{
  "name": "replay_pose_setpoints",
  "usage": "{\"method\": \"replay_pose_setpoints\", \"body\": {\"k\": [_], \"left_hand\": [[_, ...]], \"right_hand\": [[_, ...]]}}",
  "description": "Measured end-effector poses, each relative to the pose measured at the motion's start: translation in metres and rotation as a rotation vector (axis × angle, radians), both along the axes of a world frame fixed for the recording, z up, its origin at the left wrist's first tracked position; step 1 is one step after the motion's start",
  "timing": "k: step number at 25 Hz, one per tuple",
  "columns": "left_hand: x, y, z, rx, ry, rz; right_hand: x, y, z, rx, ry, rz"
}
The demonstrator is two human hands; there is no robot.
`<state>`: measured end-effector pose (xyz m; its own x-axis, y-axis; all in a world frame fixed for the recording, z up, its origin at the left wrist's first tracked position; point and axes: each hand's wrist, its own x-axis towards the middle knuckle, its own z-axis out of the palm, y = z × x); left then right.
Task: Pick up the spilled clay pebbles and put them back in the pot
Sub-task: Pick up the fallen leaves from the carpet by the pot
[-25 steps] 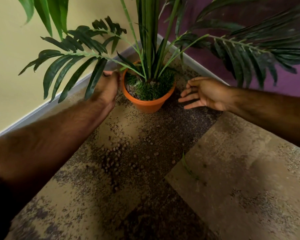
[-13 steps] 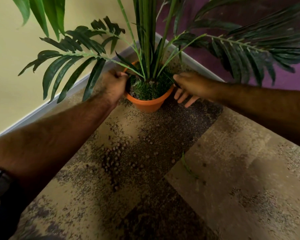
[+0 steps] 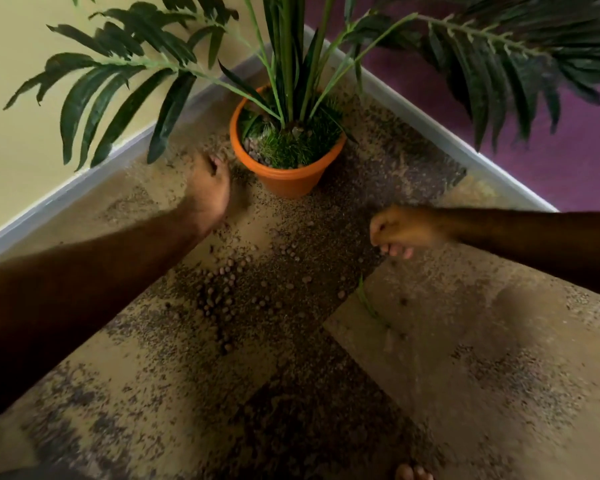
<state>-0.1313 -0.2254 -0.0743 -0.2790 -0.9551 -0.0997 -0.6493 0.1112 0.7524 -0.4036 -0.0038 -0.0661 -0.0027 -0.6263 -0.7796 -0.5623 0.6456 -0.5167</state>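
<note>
An orange pot (image 3: 286, 180) with a palm-like plant and green tufts stands in the corner of the carpet. A few clay pebbles (image 3: 253, 150) lie inside it at the left. Several brown clay pebbles (image 3: 219, 292) are scattered on the carpet in front of the pot. My left hand (image 3: 210, 188) hovers just left of the pot, apart from it, back up and fingers curled out of sight. My right hand (image 3: 399, 230) is low over the carpet, front right of the pot, blurred. Its fingers bend down with nothing seen in them.
Two walls meet behind the pot, yellow on the left and purple on the right, with a grey skirting board (image 3: 430, 126). Long fronds (image 3: 125, 77) hang over the floor on both sides. A green leaf scrap (image 3: 366, 299) lies on the carpet. Toes (image 3: 413, 474) show at the bottom edge.
Both hands have come off the pot's rim. The left drew back a little to the left. The right dropped down toward the carpet. The view has tilted down.
</note>
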Motion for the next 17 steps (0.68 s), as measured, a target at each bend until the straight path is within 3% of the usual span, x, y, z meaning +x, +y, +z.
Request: {"method": "replay_pose_setpoints", "body": {"k": [3, 6, 9, 13, 17], "left_hand": [[0.02, 0.024, -0.017, 0.115, -0.192, -0.373], [0.026, 0.045, -0.024, 0.204, -0.374, -0.883], [0.026, 0.063, -0.037, -0.039, -0.572, -1.152], [0.031, 0.058, -0.044, -0.212, -0.645, -1.182], [0.034, 0.041, -0.038, -0.263, -0.635, -1.059]], "right_hand": [[0.024, 0.035, -0.028, 0.097, -0.145, 0.151], [0.04, 0.055, -0.044, 0.003, -0.045, 0.432], [0.048, 0.062, -0.054, -0.108, 0.101, 0.599], [0.047, 0.048, -0.047, -0.093, 0.018, 0.386], [0.011, 0.007, -0.007, -0.295, -0.075, 0.145]]}}
